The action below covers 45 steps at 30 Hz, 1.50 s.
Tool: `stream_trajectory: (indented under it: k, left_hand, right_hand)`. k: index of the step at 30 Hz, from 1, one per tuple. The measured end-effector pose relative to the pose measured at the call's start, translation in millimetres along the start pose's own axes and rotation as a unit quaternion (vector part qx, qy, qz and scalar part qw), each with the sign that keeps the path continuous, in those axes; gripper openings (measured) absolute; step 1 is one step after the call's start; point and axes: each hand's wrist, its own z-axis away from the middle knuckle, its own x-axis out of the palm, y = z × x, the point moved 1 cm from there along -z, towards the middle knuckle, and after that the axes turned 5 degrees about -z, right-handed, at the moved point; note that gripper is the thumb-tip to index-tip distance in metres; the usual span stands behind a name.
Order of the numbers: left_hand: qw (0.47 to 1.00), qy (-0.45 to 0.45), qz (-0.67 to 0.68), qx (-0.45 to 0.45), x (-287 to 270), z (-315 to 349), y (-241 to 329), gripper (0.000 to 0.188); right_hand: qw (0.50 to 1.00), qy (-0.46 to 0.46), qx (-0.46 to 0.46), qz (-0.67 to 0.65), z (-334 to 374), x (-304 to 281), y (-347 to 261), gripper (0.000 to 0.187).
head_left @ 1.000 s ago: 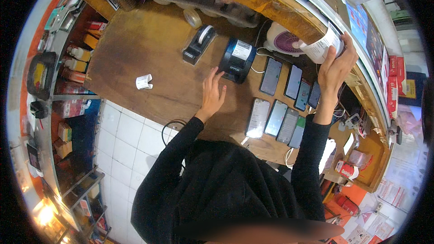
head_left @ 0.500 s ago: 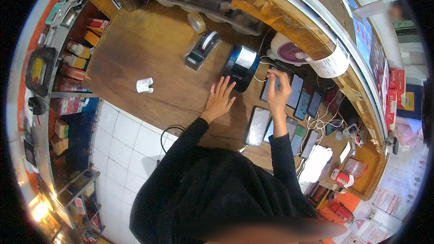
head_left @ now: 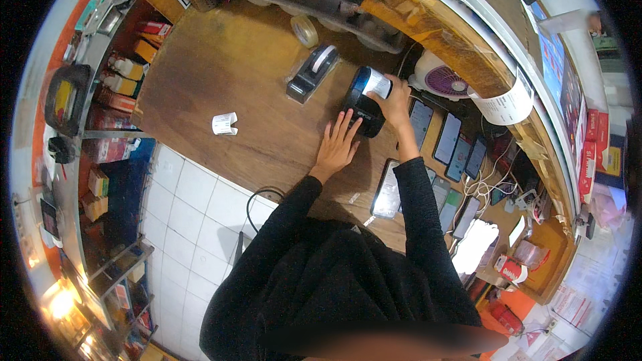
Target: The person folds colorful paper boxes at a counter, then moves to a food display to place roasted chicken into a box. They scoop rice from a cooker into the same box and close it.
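A small black receipt printer (head_left: 360,112) stands on the wooden counter, with white paper (head_left: 376,85) coming out of its top. My left hand (head_left: 338,147) lies flat with fingers spread, its fingertips at the printer's near left side. At the printer's far right, my right hand (head_left: 396,101) closes thumb and fingers on the edge of the paper; the fingertips are partly hidden. Left of the printer is a black tape dispenser (head_left: 313,75), with a roll of clear tape (head_left: 304,31) behind it. A curled paper slip (head_left: 225,124) lies farther left on the counter.
Several phones (head_left: 447,138) lie right of the printer, among tangled white cables (head_left: 496,184). A white and purple fan (head_left: 445,78) stands behind them. A paper strip (head_left: 511,103) hangs over the raised wooden ledge. Stocked shelves (head_left: 100,130) line the left side, beyond a white tiled floor (head_left: 184,187).
My right hand has moved left from above the phones to the printer and taken hold of its paper. My left hand stays beside the printer. The whole view has shifted slightly.
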Motion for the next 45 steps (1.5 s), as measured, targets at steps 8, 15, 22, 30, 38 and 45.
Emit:
stream_trajectory:
  k: [8,15,22,30,38,45]
  left_hand:
    - [1.0,0.007,0.005,0.002,-2.9,-0.2,0.6,0.07]
    - [1.0,0.008,-0.008,0.002,-1.9,-0.6,-0.1,0.068]
    - [1.0,0.012,-0.024,-0.006,-6.5,-2.3,3.6,0.066]
    - [0.999,0.024,-0.038,-0.012,-15.2,0.2,10.3,0.059]
    - [1.0,0.02,-0.007,-0.005,-19.5,-2.3,21.1,0.058]
    - [0.992,-0.075,-0.095,-0.022,11.6,6.4,-3.9,0.06]
  right_hand:
    - [0.986,0.0,-0.043,-0.16,-23.5,-9.7,9.1,0.031]
    - [0.994,-0.021,0.108,-0.018,-40.6,-3.8,18.2,0.031]
    - [0.911,-0.015,0.014,-0.412,12.8,-13.2,-9.6,0.03]
    - [0.977,0.04,0.059,-0.202,7.8,-8.9,16.8,0.052]
    - [0.977,0.032,0.063,-0.201,12.1,8.6,11.9,0.081]
    - [0.956,0.015,-0.151,-0.251,125.7,1.3,-17.8,0.019]
